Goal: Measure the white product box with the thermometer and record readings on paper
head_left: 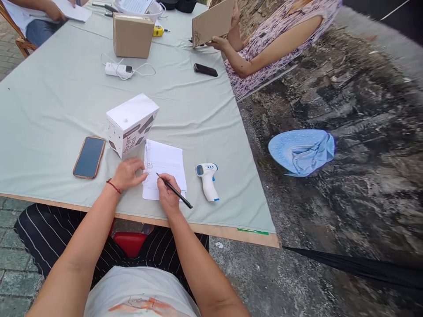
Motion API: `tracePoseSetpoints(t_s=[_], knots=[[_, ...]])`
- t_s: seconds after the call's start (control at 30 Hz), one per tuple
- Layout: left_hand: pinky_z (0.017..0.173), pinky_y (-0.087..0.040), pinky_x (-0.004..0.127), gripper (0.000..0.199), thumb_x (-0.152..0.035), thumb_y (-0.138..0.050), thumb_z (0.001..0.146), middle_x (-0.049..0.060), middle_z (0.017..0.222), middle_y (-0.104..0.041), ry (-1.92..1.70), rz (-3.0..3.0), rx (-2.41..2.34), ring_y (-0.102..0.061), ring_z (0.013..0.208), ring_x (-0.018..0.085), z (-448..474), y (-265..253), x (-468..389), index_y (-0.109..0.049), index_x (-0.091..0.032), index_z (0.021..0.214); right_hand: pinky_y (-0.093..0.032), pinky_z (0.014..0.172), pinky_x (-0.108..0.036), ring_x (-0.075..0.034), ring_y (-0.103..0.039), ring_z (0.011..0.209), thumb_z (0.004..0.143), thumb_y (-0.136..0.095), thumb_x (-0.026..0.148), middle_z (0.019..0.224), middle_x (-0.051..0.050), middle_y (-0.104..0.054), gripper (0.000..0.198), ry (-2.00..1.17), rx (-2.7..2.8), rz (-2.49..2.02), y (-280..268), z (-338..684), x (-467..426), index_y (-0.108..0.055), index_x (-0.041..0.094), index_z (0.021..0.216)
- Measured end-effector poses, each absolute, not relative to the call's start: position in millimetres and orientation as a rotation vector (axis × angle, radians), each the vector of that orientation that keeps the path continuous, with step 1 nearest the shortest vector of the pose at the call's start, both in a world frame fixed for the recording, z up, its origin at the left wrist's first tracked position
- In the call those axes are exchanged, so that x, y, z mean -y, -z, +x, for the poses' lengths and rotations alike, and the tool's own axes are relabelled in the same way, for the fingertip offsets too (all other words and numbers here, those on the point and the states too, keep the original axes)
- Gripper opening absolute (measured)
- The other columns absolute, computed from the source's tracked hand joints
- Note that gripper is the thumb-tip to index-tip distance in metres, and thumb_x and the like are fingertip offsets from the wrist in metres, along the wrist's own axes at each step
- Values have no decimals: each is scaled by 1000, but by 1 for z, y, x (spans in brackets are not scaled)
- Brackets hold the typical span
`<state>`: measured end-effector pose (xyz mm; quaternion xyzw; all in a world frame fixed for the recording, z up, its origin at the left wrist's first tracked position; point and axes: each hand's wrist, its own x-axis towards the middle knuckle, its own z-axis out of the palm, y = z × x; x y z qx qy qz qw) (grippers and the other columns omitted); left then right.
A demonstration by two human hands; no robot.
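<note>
Trousers of black cloth, thin white stripes, are seen nearest, below a counter covered in wrinkled pale-green fabric. Slim black pen is pinched in the right hand, tip held over thin white paper sheets, unevenly stacked, printed. Left hand is loosely curved, nothing gripped, thumb laid at the sheets' left edge. Red cord bracelet is worn on that wrist. Smooth white-and-blue plastic thermometer, pistol-shaped, is laid right of the sheets; glossy phone, brown-edged, is placed left. White printed carton, boxy, is stood just behind. Farther off, a white corded device and a plain brown cardboard box are set; a cardboard panel is held by another person.
</note>
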<state>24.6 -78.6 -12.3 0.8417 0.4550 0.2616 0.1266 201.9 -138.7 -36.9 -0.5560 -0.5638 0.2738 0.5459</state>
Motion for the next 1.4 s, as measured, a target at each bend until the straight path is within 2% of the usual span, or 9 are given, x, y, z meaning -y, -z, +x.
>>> tracePoseSetpoints(t_s=[0.13,0.23,0.33,0.43,0.67,0.9,1.07,1.2,1.4], knots=[[64,-45,33,30,-35,-55,89,-1,61,-45,-1603,2133,-1685,-51,63,16,10,18,74,-40,-23,66,-50,86,-36,-20,-61,95,93,-44,22,98,-6,-64,23,-417,1613,-1265,38,222,134,-62,23,108],[81,-49,38,29,-40,-70,81,6,92,-56,-1912,1828,-1868,-57,94,21,1,20,66,-50,-21,92,-50,88,-40,-23,-57,100,92,-35,10,106,-11,-60,41,-253,1812,-1394,45,243,127,-59,21,124],[107,-40,49,86,-47,-84,66,20,138,-43,-1801,1720,-1875,-40,133,32,-4,26,55,-39,-17,133,-48,86,-42,-24,-53,94,88,-31,4,102,-13,-57,51,-153,1951,-1534,52,257,122,-59,17,128],[116,-31,52,105,-44,-86,65,21,148,-36,-1592,1672,-1754,-33,142,36,-5,34,45,-25,-21,147,-48,86,-41,-23,-51,90,86,-33,4,102,-12,-56,53,-155,1998,-1577,54,264,123,-61,20,128],[110,-39,51,94,-53,-78,73,19,136,-47,-1618,1524,-1736,-46,130,33,-6,35,46,-30,-17,146,-40,99,-51,-32,-48,111,83,-55,35,118,-17,-50,49,-25,1471,-1961,46,310,127,-58,16,128],[107,-43,43,69,-66,-50,90,15,132,-58,-1669,1601,-1338,-56,123,28,-1,13,58,-44,-18,140,-43,93,-47,-33,-55,106,76,-60,50,113,-17,-56,56,-462,1282,-2433,29,335,112,-59,15,120],[109,-41,47,74,-70,-43,91,15,138,-57,-1474,1614,-1431,-54,128,31,1,20,61,-43,-18,145,-46,80,-37,-21,-56,85,71,-60,54,94,-6,-61,47,-656,991,-1787,2,293,123,-62,20,104],[107,-42,48,70,-67,-38,94,14,132,-62,-1421,1696,-1471,-56,123,30,0,25,59,-48,-19,143,-39,59,-29,-14,-49,63,71,-61,56,83,-3,-62,40,-1221,842,-1197,-20,229,141,-61,21,90],[105,-44,47,72,-68,-34,94,16,128,-63,-1395,1746,-1520,-58,120,30,2,28,58,-50,-16,142,-33,55,-27,-12,-42,58,66,-71,51,63,3,-53,35,-1440,818,-1181,-19,175,144,-62,20,79]])
